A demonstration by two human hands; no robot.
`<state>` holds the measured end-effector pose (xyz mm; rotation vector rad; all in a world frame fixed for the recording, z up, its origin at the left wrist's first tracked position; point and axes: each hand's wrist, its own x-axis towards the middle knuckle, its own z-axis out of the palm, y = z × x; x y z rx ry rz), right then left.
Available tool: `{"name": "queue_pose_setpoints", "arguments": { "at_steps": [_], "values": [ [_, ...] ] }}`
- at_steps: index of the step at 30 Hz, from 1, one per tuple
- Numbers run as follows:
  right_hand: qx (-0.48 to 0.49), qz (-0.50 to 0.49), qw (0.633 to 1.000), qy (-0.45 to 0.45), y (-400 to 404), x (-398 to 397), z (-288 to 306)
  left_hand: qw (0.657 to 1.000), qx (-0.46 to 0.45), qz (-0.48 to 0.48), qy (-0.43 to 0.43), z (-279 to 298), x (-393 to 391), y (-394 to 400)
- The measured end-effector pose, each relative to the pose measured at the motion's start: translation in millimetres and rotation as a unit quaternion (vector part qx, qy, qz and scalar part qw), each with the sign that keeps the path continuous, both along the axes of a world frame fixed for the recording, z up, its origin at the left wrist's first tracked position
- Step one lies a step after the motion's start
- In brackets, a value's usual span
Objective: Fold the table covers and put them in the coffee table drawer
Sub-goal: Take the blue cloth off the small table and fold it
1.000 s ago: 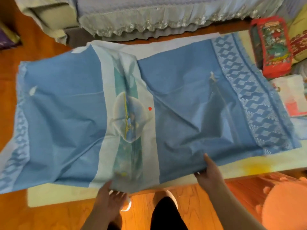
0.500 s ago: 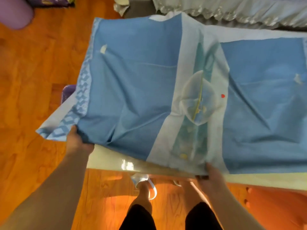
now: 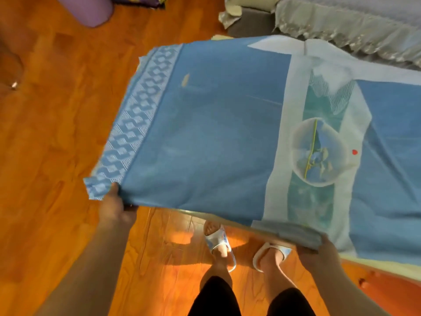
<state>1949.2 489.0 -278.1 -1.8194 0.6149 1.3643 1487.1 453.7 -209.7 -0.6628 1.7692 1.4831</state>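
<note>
At the far left, a purple cylinder lies on the orange wooden floor, well apart from the grip, and bare boards stretch out to the left of it. The left hand pinches the near-left corner of the blue table cover, just beside its band of pale interlocking pattern, fingers tucked under the cloth and thumb on top. Half a second ago this corner drooped low; now it is pulled taut and the patterned edge lies straight. No container shows here. Rightward from that grip the cover spreads flat over the coffee table, whose pale rim peeks out below the cloth. A white and teal stripe carries a round motif with a small red mark beside it. The right hand grasps the bunched near edge under that stripe, much as before. Two feet in white slippers stand on the floor between the hands. Beyond the cover's far edge sits a sofa with a lace-trimmed throw.
</note>
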Motion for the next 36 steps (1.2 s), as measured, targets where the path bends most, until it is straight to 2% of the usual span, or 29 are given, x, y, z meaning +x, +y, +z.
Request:
{"name": "queue_pose_setpoints", "arguments": {
  "at_steps": [4,8,10,12,15,17,18,20,22,24,26,27,29,32,34,36],
  "values": [
    [-0.055,0.061,0.996,-0.021,-2,-27,-10,1.000,0.026,-0.003,0.006,-18,-4,-12],
    [-0.087,0.072,0.990,-0.086,4,-3,-5,0.998,0.046,-0.017,0.029,-11,-23,-11],
    [-0.084,0.077,0.991,-0.076,7,6,-5,0.999,0.045,-0.006,0.015,-3,-33,-12],
    [-0.081,0.088,0.991,-0.065,3,7,-3,0.999,-0.001,-0.018,0.026,7,-39,-18],
    [-0.082,0.097,0.990,-0.055,-4,5,1,0.987,-0.096,0.011,0.126,22,-39,-37],
    [-0.105,0.100,0.988,-0.054,-9,7,-3,0.976,-0.133,-0.009,0.173,30,-37,-56],
    [-0.119,0.097,0.987,-0.055,-11,6,-6,0.977,-0.124,-0.010,0.170,31,-37,-66],
    [-0.152,0.136,0.972,-0.119,-16,-4,-4,0.988,-0.077,0.013,0.130,32,-42,-86],
    [-0.116,0.164,0.965,-0.167,-12,-13,-11,0.990,-0.033,0.041,0.128,30,-51,-101],
    [-0.063,0.203,0.956,-0.203,-15,-33,3,0.985,-0.026,-0.016,0.170,31,-56,-107],
    [-0.041,0.269,0.929,-0.253,-12,-58,19,0.963,-0.046,-0.163,0.209,38,-61,-109],
    [-0.036,0.324,0.898,-0.295,-13,-74,31,0.944,-0.048,-0.253,0.208,41,-67,-109],
    [0.009,0.437,0.829,-0.349,-13,-116,38,0.912,-0.060,-0.374,0.154,42,-94,-116],
    [0.027,0.537,0.756,-0.372,-24,-180,29,0.894,-0.063,-0.444,-0.010,35,-137,-125],
    [-0.005,0.552,0.740,-0.385,-43,-215,24,0.875,-0.053,-0.475,-0.077,26,-154,-136],
    [-0.009,0.526,0.748,-0.405,-67,-236,22,0.872,-0.034,-0.478,-0.101,15,-160,-142]
  ]
}}
